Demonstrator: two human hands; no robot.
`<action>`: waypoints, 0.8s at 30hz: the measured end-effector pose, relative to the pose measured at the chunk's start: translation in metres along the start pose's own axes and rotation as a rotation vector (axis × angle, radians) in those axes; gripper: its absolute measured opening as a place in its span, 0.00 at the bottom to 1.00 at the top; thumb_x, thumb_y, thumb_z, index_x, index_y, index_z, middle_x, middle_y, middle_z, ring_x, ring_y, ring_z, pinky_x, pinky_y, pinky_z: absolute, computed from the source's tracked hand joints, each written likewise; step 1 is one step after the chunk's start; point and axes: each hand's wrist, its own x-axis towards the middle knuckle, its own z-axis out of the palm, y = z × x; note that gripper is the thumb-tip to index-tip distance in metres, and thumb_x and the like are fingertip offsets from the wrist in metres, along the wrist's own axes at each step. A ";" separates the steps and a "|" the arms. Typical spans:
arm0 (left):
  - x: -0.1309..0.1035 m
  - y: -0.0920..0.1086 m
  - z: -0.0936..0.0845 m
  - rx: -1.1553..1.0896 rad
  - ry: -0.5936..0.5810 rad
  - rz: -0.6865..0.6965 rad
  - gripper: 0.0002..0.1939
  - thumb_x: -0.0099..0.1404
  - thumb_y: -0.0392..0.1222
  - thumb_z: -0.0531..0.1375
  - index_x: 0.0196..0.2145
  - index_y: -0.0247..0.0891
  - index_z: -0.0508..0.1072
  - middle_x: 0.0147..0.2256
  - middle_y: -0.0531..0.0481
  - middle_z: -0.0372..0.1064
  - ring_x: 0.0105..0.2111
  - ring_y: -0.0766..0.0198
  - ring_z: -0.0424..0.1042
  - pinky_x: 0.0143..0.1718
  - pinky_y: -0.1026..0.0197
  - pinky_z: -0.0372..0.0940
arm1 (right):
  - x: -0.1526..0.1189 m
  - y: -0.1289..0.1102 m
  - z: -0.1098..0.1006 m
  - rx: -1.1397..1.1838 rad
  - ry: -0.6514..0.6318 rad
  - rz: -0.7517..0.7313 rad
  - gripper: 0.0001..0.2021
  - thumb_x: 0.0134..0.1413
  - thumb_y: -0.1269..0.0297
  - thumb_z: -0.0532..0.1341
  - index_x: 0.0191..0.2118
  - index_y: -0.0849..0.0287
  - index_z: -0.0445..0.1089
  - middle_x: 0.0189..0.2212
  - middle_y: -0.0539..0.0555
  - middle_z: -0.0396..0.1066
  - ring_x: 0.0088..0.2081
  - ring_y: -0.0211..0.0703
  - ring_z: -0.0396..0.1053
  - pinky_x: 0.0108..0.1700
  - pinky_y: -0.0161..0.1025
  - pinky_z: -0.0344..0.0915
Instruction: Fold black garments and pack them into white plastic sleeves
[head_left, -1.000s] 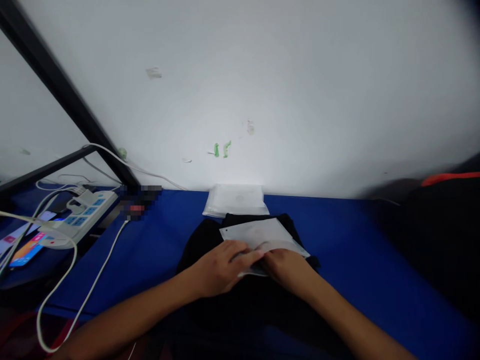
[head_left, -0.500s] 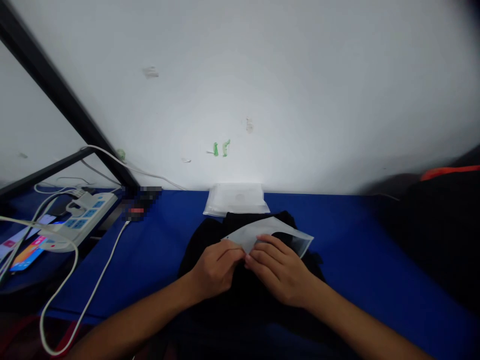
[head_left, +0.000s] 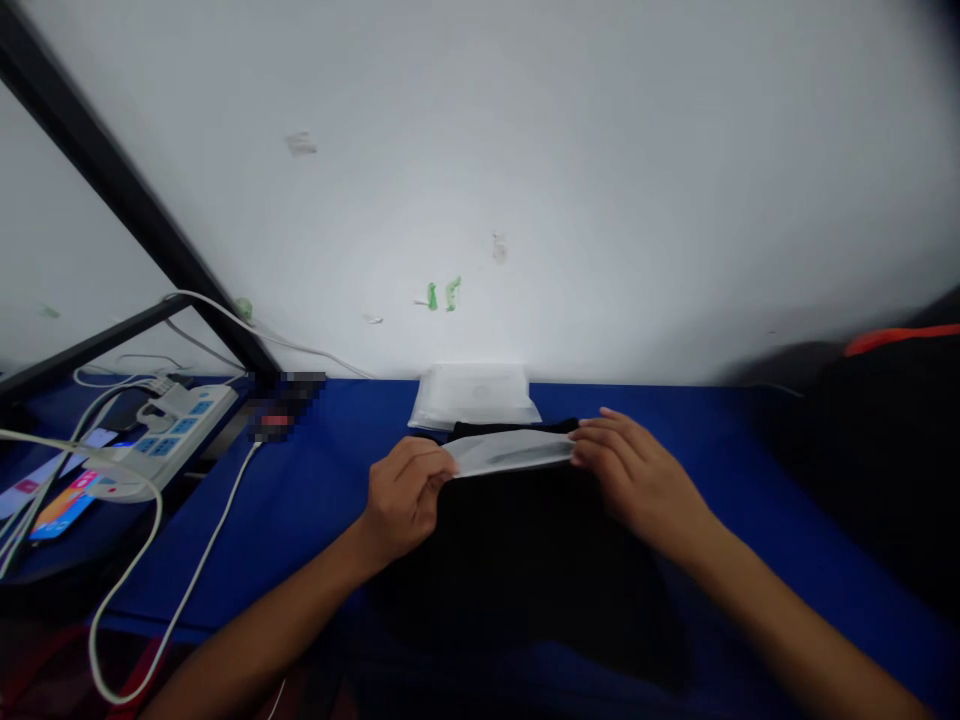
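A translucent white plastic bag [head_left: 514, 452] is stretched sideways between my two hands, over a black cloth item [head_left: 525, 570] on the blue table. My left hand [head_left: 409, 492] pinches the bag's left end, fingers closed. At the right end, my right hand [head_left: 630, 470] grips the bag with its fingers bent over the corner. The black cloth spreads below and behind the bag; its folds are too dark to make out. Just beyond it, a stack of similar white bags [head_left: 474, 395] lies against the wall.
On the left are a white power strip [head_left: 169, 440] with cables, a lit phone [head_left: 66, 508] and a loose white cable [head_left: 202, 570]. A black frame [head_left: 112, 180] stands there. A dark bulky item with an orange edge [head_left: 900, 338] sits at the right.
My hands have moved apart from near the bag's middle to its two ends. The bag, tilted and bunched before, is now stretched level.
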 end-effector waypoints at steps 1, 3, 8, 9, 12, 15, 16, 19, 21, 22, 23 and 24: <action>0.001 -0.002 -0.001 0.004 0.016 -0.017 0.08 0.65 0.26 0.57 0.38 0.37 0.70 0.32 0.49 0.71 0.35 0.64 0.71 0.37 0.62 0.69 | -0.005 0.008 0.000 -0.015 0.005 0.022 0.08 0.64 0.73 0.54 0.43 0.59 0.69 0.40 0.58 0.75 0.47 0.49 0.71 0.57 0.58 0.66; 0.001 -0.006 -0.002 -0.011 0.026 -0.049 0.08 0.66 0.27 0.57 0.38 0.37 0.70 0.32 0.49 0.71 0.35 0.65 0.71 0.37 0.62 0.69 | -0.014 0.020 -0.002 -0.027 0.016 0.044 0.07 0.63 0.74 0.55 0.43 0.60 0.68 0.38 0.59 0.74 0.46 0.50 0.71 0.54 0.56 0.68; -0.005 -0.003 0.004 -0.215 -0.045 -0.056 0.06 0.69 0.30 0.54 0.39 0.36 0.69 0.32 0.49 0.70 0.33 0.65 0.71 0.33 0.63 0.69 | -0.014 0.011 -0.006 0.122 -0.107 0.035 0.16 0.63 0.68 0.57 0.56 0.61 0.63 0.47 0.63 0.73 0.51 0.52 0.70 0.51 0.54 0.70; -0.007 -0.001 0.006 -0.259 -0.067 -0.051 0.06 0.69 0.30 0.54 0.39 0.36 0.69 0.32 0.48 0.70 0.33 0.65 0.71 0.33 0.63 0.69 | -0.011 0.004 -0.005 0.142 -0.146 0.024 0.20 0.62 0.65 0.58 0.59 0.62 0.60 0.51 0.64 0.71 0.53 0.54 0.68 0.52 0.55 0.69; -0.010 0.007 0.009 -0.346 -0.144 -0.030 0.06 0.69 0.30 0.53 0.40 0.35 0.69 0.33 0.47 0.70 0.34 0.64 0.71 0.35 0.61 0.70 | 0.000 -0.015 0.003 0.158 -0.224 -0.033 0.24 0.62 0.66 0.57 0.62 0.63 0.58 0.54 0.65 0.69 0.54 0.54 0.68 0.52 0.54 0.70; -0.007 0.013 0.006 -0.362 -0.218 -0.005 0.07 0.68 0.28 0.55 0.41 0.36 0.69 0.35 0.47 0.71 0.37 0.63 0.72 0.38 0.60 0.70 | 0.005 -0.019 0.007 0.181 -0.227 -0.088 0.22 0.59 0.74 0.51 0.58 0.62 0.63 0.48 0.61 0.74 0.48 0.50 0.73 0.47 0.49 0.73; -0.006 0.014 0.003 -0.347 -0.238 -0.004 0.08 0.67 0.28 0.56 0.42 0.36 0.69 0.36 0.47 0.71 0.38 0.63 0.72 0.40 0.60 0.70 | 0.006 -0.016 0.006 0.185 -0.209 -0.099 0.22 0.58 0.76 0.51 0.57 0.61 0.65 0.47 0.60 0.75 0.47 0.49 0.73 0.46 0.48 0.73; -0.001 0.014 -0.007 -0.243 -0.279 -0.057 0.14 0.66 0.31 0.59 0.49 0.37 0.67 0.42 0.44 0.71 0.43 0.61 0.71 0.44 0.57 0.70 | 0.004 0.004 -0.005 0.140 -0.113 -0.062 0.24 0.56 0.76 0.52 0.58 0.60 0.64 0.47 0.61 0.75 0.48 0.52 0.73 0.46 0.50 0.73; -0.001 0.013 -0.015 -0.183 -0.363 -0.122 0.14 0.66 0.35 0.60 0.50 0.37 0.67 0.43 0.44 0.70 0.44 0.60 0.71 0.45 0.57 0.69 | 0.003 0.025 -0.010 0.070 -0.070 0.035 0.27 0.54 0.77 0.53 0.60 0.58 0.61 0.50 0.61 0.73 0.50 0.54 0.71 0.49 0.53 0.72; -0.002 0.013 -0.020 -0.165 -0.446 -0.150 0.13 0.67 0.37 0.60 0.49 0.37 0.68 0.42 0.44 0.70 0.44 0.60 0.71 0.45 0.57 0.69 | 0.002 0.037 -0.010 0.033 -0.063 0.097 0.29 0.53 0.78 0.52 0.62 0.56 0.59 0.52 0.61 0.71 0.52 0.55 0.70 0.50 0.54 0.70; -0.005 0.013 -0.024 -0.153 -0.544 -0.171 0.10 0.67 0.39 0.60 0.47 0.38 0.69 0.41 0.45 0.70 0.43 0.60 0.70 0.45 0.57 0.68 | 0.000 0.048 -0.008 -0.001 -0.054 0.146 0.31 0.52 0.79 0.51 0.63 0.55 0.58 0.53 0.60 0.70 0.53 0.56 0.69 0.52 0.56 0.69; -0.008 0.013 -0.028 -0.145 -0.648 -0.189 0.08 0.67 0.40 0.60 0.44 0.38 0.70 0.40 0.46 0.70 0.42 0.61 0.70 0.44 0.58 0.68 | -0.003 0.060 -0.002 -0.029 -0.047 0.187 0.33 0.51 0.80 0.51 0.64 0.55 0.56 0.55 0.60 0.69 0.55 0.57 0.67 0.54 0.57 0.68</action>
